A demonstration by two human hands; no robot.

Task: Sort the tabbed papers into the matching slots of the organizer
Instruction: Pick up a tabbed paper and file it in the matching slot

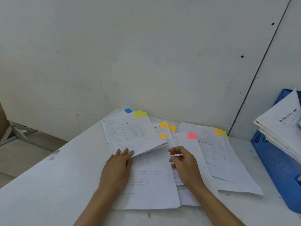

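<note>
Tabbed papers lie fanned out on the white table (48,185). My left hand (119,162) holds the near edge of a raised bundle of printed sheets (130,132) with blue (128,110) and yellow-green tabs (138,114); its fingers lie on top and the thumb is hidden beneath. My right hand (184,162) hovers over the pile with loosely curled fingers, beside a sheet with a pink tab (191,136). Orange-tabbed sheets (163,124) lie behind. The blue organizer (276,168) stands at the right edge with papers (280,121) in it.
A grey-white wall rises directly behind the table. More sheets with orange and green tabs (219,132) spread toward the organizer. The table's left edge drops to a floor with a metal frame (19,132).
</note>
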